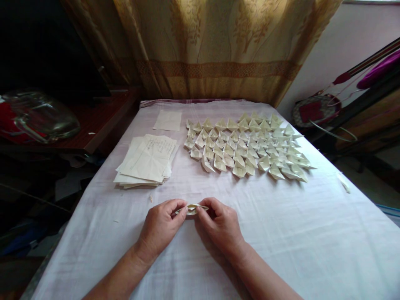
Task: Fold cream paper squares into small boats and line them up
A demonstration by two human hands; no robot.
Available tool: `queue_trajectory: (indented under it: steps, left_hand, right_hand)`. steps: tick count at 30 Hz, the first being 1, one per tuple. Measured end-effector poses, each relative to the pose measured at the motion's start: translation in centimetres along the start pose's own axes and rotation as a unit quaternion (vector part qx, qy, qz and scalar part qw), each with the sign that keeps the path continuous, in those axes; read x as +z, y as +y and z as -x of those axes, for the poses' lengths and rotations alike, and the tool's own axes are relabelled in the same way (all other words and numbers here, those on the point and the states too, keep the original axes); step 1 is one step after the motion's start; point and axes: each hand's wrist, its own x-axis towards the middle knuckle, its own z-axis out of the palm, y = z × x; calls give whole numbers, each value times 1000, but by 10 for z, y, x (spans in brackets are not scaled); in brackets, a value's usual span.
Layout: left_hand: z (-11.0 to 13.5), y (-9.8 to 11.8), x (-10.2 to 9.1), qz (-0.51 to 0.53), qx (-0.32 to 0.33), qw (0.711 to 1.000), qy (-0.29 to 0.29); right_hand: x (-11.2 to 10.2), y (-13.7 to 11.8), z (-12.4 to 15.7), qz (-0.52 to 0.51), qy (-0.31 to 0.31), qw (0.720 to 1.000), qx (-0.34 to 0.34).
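Observation:
Between my two hands is a small folded paper boat [192, 211], its middle parted a little into a narrow opening. My left hand [164, 221] pinches its left end with thumb and fingers. The right end is pinched the same way by my right hand [221, 221]. Parts of the paper are hidden behind the fingers. Beyond my hands, many finished paper boats [239, 156] stand close together in rows. To the left lies a stack of paper sheets [146, 160], the top one with handwriting and crease lines.
A single paper sheet [168, 120] lies behind the stack on the white tablecloth [296, 241]. A glass jar [46, 118] rests on a dark red cabinet [106, 121] at left. A patterned curtain [215, 50] hangs behind; a bag [315, 110] is at right.

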Motion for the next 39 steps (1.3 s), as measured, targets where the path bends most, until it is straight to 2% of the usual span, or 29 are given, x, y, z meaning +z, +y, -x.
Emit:
queue_trajectory:
  steps: [4, 10, 16, 34, 39]
  left_hand:
    - [1, -1, 1, -16, 16, 1000, 21]
    - [1, 0, 2, -8, 2, 1000, 24]
    - [-3, 1, 3, 23, -20, 999, 14]
    - [-10, -2, 6, 20, -13, 1000, -5]
    - [-12, 1, 7, 29, -29, 999, -17]
  right_hand:
    - [1, 1, -1, 31, 7, 999, -23]
    - [4, 1, -1, 53, 15, 998, -37]
    - [8, 3, -2, 55, 23, 998, -37]
    - [10, 5, -6, 42, 23, 998, -35]
    - [9, 5, -7, 43, 20, 998, -36]
